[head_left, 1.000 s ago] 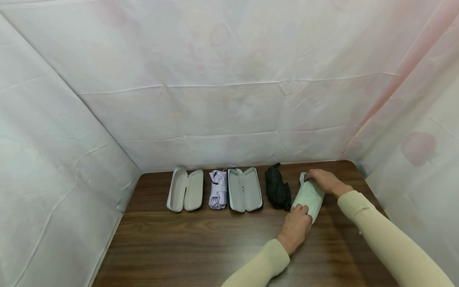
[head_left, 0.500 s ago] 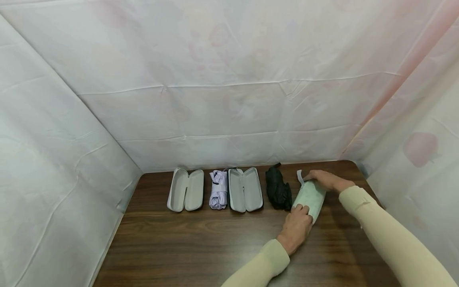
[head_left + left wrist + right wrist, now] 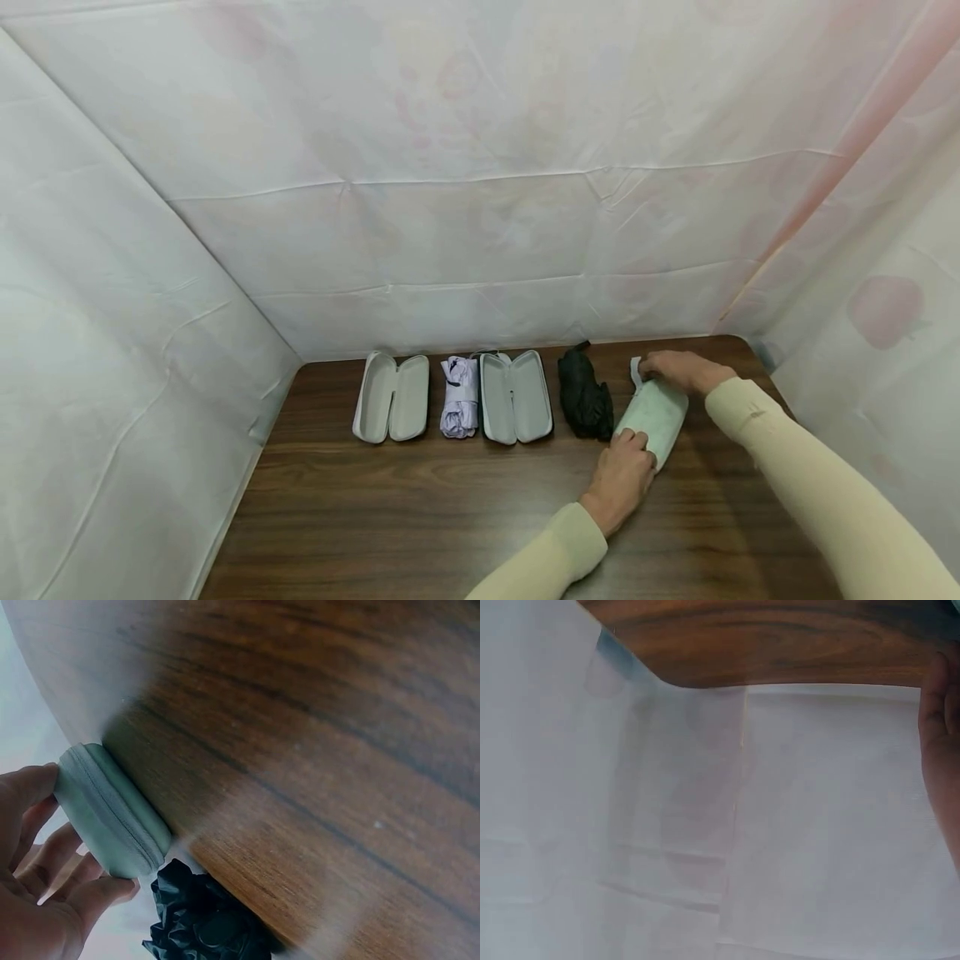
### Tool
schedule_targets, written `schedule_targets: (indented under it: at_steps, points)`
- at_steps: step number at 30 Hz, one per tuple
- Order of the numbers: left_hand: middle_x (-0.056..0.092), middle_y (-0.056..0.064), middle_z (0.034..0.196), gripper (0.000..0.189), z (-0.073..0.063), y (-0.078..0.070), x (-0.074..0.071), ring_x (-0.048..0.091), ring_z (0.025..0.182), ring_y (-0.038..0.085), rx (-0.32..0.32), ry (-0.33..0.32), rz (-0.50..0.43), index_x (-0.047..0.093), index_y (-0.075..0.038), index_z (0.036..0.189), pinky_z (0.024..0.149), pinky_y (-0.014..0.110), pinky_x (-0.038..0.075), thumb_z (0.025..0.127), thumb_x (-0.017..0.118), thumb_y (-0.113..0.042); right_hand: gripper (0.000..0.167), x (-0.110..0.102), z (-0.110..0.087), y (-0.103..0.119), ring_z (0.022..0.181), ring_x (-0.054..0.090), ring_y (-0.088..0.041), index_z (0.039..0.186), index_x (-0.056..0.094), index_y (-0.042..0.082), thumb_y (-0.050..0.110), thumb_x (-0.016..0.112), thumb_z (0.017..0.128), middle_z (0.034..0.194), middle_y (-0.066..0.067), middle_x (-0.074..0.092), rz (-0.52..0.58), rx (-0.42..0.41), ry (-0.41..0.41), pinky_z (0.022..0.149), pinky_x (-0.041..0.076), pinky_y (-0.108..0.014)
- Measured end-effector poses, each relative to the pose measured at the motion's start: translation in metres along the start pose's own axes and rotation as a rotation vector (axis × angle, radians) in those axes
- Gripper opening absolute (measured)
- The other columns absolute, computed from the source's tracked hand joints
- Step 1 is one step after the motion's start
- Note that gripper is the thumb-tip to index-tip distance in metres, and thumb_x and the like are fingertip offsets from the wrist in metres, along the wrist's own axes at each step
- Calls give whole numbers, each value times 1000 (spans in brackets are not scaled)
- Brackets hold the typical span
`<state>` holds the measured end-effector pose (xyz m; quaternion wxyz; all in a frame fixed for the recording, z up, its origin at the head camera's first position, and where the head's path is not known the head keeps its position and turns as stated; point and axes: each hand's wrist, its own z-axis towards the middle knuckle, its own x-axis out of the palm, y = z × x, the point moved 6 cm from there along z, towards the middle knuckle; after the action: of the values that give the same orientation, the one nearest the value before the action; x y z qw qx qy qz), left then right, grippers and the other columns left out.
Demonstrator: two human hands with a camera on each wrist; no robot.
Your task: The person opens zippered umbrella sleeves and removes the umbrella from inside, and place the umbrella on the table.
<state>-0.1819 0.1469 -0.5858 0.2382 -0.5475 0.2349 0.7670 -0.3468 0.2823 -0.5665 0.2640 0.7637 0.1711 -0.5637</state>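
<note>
The left hand [image 3: 618, 479] grips the green case [image 3: 657, 415], whose far end the right hand [image 3: 686, 372] touches, grip unclear.

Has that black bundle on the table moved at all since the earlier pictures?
No. Against the back edge of the table, the black bundle beside the pale green case lies in the same place; the head view just shifted slightly.

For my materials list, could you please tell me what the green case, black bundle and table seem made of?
Green case: perhaps matte leatherette over a stiff shell, judging by its smooth, rounded walls. Black bundle: likely thin, faintly shiny synthetic fabric, given its crisp crumples. Table: wood or laminate, from its dark grain and sheen.
</note>
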Motion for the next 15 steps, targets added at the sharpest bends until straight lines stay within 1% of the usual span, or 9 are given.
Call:
schedule_targets:
  at_steps: [2,5,7,9,12,15]
  points:
    - [59,-16,99,9,-1,0,0,55,97,4,-4,5,-10,82,-40,95,90,19,54,99,75,-43,25,-3,1,3,93,63,-16,104,75,24,7,58,108,107,3,69,-12,4,1,79,54,-41]
    - [59,-16,99,9,-1,1,1,54,98,3,-6,15,-21,82,-40,96,88,18,54,100,74,-42,21,-7,4,7,84,60,-14,97,74,23,8,62,105,100,4,69,-15,0,9,72,50,-38]
    - [59,-16,100,10,-1,2,1,54,98,3,-7,20,-25,82,-40,97,87,18,54,100,73,-42,21,-9,6,8,82,58,-12,94,74,23,8,65,104,97,5,69,-9,23,24,70,48,-37]
    - [59,-16,100,10,-1,2,2,54,99,3,-6,22,-29,82,-40,97,86,17,54,101,73,-43,19,-11,7,9,80,59,-13,94,75,21,7,66,103,96,3,70,-9,31,37,69,49,-37]
    - [59,-16,100,10,0,2,2,54,99,3,-5,25,-38,82,-40,98,77,16,54,100,73,-43,18,-14,9,10,81,62,-14,95,78,18,5,68,102,97,1,71,-8,53,56,69,51,-38]
    - [60,-16,100,8,0,3,3,54,99,3,-4,25,-45,82,-41,98,68,14,51,99,74,-43,19,-12,12,10,79,60,-15,93,77,17,5,66,102,95,1,71,-5,72,78,67,49,-36]
